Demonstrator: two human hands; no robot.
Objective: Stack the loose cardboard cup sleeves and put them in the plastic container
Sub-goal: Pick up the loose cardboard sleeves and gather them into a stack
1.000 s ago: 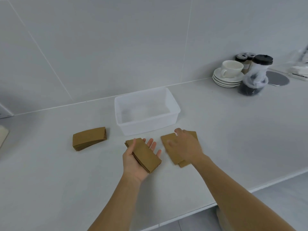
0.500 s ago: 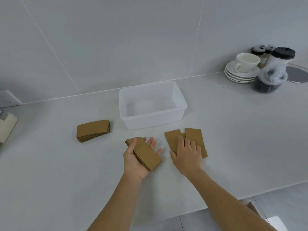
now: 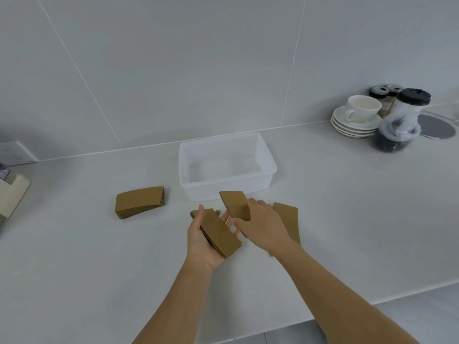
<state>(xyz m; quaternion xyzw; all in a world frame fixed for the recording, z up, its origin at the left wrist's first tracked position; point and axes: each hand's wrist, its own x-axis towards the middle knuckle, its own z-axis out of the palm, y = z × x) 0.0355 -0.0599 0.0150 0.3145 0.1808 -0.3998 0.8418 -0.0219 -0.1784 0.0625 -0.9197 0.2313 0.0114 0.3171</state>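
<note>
The left hand (image 3: pixel 207 240) is lying palm up with a small stack of sleeves (image 3: pixel 218 233) resting across it, fingers spread loosely underneath, thumb up along the near-left edge. The right hand (image 3: pixel 260 225) is pinching a single sleeve (image 3: pixel 234 204) and holding it lifted, just beside the stack. One more loose sleeve (image 3: pixel 288 219) is lying flat on the surface (image 3: pixel 347 219), partly hidden behind the right wrist.

Now the risk. That palm stack is only being cradled, not clamped, so a nudge from the incoming sleeve could fan the top pieces out or push them off the fingertips. The single sleeve is gripped at one end, so I judge it could twist and land crooked, leaving edges proud.

Orientation: the palm stack's long axis is running diagonally, from far-left down to near-right. The lifted sleeve is pointing nearly the same way, its far end aimed up towards the plastic container (image 3: pixel 227 167), so little turning looks needed.

Further out, a second, thicker pile of sleeves (image 3: pixel 139 202) is sitting on the surface to the left, long axis roughly left to right. The container is standing open and looks bare inside, just beyond the hands. A cup on saucers (image 3: pixel 357 115) and lidded jars (image 3: pixel 400 122) are well apart, far right.
</note>
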